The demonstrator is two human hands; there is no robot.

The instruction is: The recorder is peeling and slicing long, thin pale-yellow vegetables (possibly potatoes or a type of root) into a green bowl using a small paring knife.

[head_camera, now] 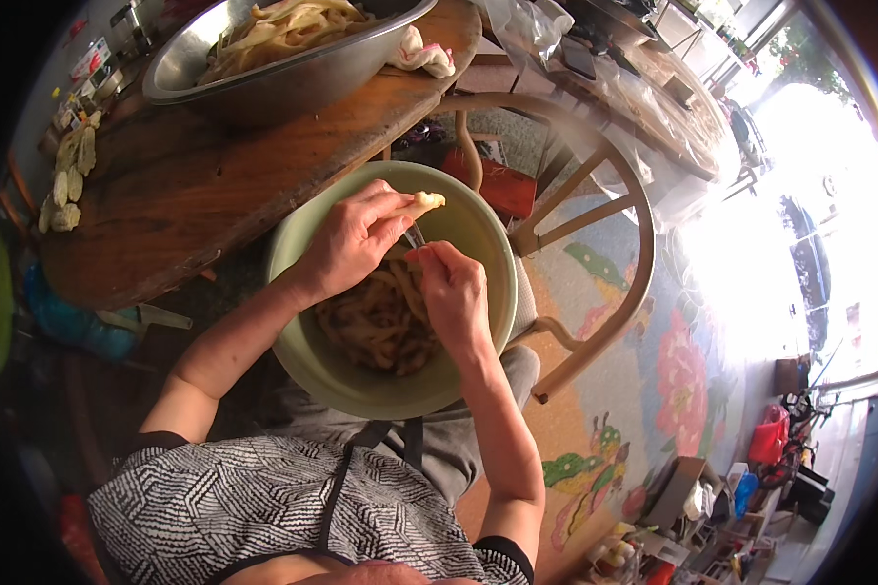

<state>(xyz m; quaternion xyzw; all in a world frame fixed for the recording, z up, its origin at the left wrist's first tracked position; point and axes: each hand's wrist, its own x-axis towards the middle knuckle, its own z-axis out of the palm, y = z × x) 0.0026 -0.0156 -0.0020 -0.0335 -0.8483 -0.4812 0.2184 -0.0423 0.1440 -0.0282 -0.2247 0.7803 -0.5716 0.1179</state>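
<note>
My left hand (pixel 353 238) holds a pale yellow food piece (pixel 429 199), whose lumpy end sticks out past the fingertips. Gripped in my right hand (pixel 455 285) is a small shiny metal tool (pixel 414 235); it meets the underside of the piece, and its working end is hidden. Both hands are above a large pale green basin (pixel 492 329) at my lap. Brownish, peel-like strips (pixel 380 322) lie in a heap at the bottom of the basin. What exactly the food is, I cannot tell.
A wooden table (pixel 190 183) carries a metal bowl (pixel 263 99) of long pale strips (pixel 293 33), a crumpled cloth (pixel 423 55) and several yellowish pieces (pixel 69 172). A curved chair frame (pixel 640 241) stands right of the basin. Another table (pixel 684 95) holds plastic bags.
</note>
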